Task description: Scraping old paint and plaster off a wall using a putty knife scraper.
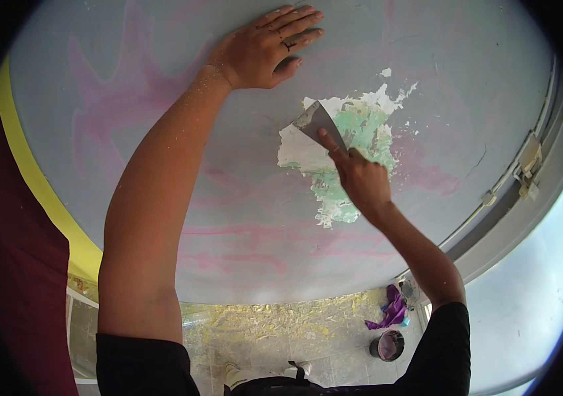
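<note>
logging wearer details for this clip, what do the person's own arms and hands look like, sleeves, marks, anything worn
Both arms are bare below short black sleeves. The left hand has a small dark mark on one of its fingers, and pale dust or flecks speckle its wrist and forearm. The right hand shows no gloves, rings or watch.

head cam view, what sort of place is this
Probably a room under renovation. The right hand presses a metal scraper to a painted wall where a patch of paint is stripped; flakes litter the floor by a small bucket.
</note>
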Action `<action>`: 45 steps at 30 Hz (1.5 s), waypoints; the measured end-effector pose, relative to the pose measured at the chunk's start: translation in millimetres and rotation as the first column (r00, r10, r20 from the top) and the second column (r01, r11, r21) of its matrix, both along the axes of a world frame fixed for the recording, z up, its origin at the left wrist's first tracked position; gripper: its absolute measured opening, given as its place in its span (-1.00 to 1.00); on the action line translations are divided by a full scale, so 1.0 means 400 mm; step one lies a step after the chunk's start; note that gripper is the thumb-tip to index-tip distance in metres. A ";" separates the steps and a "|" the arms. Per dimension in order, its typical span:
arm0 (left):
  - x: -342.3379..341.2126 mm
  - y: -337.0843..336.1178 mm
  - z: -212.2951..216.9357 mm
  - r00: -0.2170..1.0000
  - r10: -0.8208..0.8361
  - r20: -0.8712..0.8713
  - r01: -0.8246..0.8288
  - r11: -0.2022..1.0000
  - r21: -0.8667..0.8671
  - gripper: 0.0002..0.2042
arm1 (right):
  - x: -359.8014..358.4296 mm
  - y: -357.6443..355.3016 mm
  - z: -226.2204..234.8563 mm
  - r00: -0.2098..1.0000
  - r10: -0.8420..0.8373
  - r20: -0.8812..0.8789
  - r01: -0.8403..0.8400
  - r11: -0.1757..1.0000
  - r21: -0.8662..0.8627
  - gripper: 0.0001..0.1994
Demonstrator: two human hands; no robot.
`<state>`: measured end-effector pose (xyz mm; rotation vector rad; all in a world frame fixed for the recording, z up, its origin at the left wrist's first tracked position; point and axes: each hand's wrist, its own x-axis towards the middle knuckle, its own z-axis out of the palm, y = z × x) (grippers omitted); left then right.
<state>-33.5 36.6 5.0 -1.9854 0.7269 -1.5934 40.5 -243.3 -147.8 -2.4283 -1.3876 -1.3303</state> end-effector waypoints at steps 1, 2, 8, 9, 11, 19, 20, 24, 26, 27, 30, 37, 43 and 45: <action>0.005 0.001 -0.001 1.000 -0.008 0.001 0.008 1.000 0.004 -0.44 | 0.011 -0.007 0.015 1.000 0.009 -0.025 -0.010 1.000 -0.012 -0.28; 0.010 0.001 -0.003 1.000 -0.005 -0.004 0.005 1.000 0.002 -0.44 | 0.014 -0.011 0.024 0.999 0.019 -0.049 -0.020 1.000 -0.023 -0.27; -0.001 -0.001 -0.004 0.998 0.060 -0.032 -0.060 0.998 -0.007 -0.44 | -0.002 0.029 -0.040 0.995 0.068 -0.070 -0.062 0.994 0.092 -0.33; 0.000 -0.005 -0.006 0.997 0.058 -0.044 -0.058 0.998 -0.005 -0.44 | -0.003 0.022 -0.050 0.995 0.080 -0.060 -0.072 0.989 0.126 -0.32; -0.002 -0.009 -0.009 0.998 0.060 -0.037 -0.060 0.998 -0.009 -0.43 | -0.016 0.039 -0.078 0.991 0.060 -0.122 -0.045 0.991 0.124 -0.31; -0.007 0.002 -0.009 0.997 0.068 -0.031 -0.068 0.998 0.001 -0.43 | 0.003 0.038 -0.041 0.999 0.029 0.045 -0.033 0.996 0.088 -0.36; -0.009 0.006 -0.012 0.998 0.061 -0.035 -0.061 0.998 0.003 -0.43 | -0.007 0.024 -0.013 0.999 0.012 -0.045 -0.011 1.000 0.022 -0.32; 0.005 -0.010 -0.004 0.999 0.047 -0.025 -0.047 0.999 -0.001 -0.43 | 0.029 0.020 -0.040 0.999 0.009 0.035 -0.010 1.000 0.027 -0.30; 0.004 -0.011 -0.007 0.999 0.045 -0.030 -0.045 0.999 0.000 -0.43 | 0.041 0.002 -0.005 1.000 0.008 0.020 -0.007 0.999 -0.039 -0.32; 0.002 -0.009 -0.010 0.998 0.045 -0.039 -0.045 0.999 -0.002 -0.42 | 0.033 -0.005 0.012 1.000 0.021 0.001 -0.021 0.998 -0.052 -0.32; -0.004 -0.004 -0.006 1.000 0.017 -0.024 -0.017 1.000 -0.024 -0.42 | 0.031 0.019 -0.017 0.998 0.065 0.006 -0.065 0.996 0.054 -0.34; -0.013 -0.006 -0.006 0.998 0.044 -0.048 -0.045 0.999 -0.014 -0.41 | 0.089 0.005 0.015 0.984 0.071 0.164 -0.059 0.995 -0.080 -0.27; -0.017 -0.003 -0.001 0.998 0.006 -0.068 -0.006 1.000 0.000 -0.42 | -0.042 0.139 0.113 0.996 0.044 0.073 -0.047 0.998 0.049 -0.34; -0.010 0.005 -0.003 0.998 0.000 -0.066 0.000 1.000 0.005 -0.43 | -0.045 0.126 0.097 0.994 0.093 0.053 -0.097 0.993 0.067 -0.36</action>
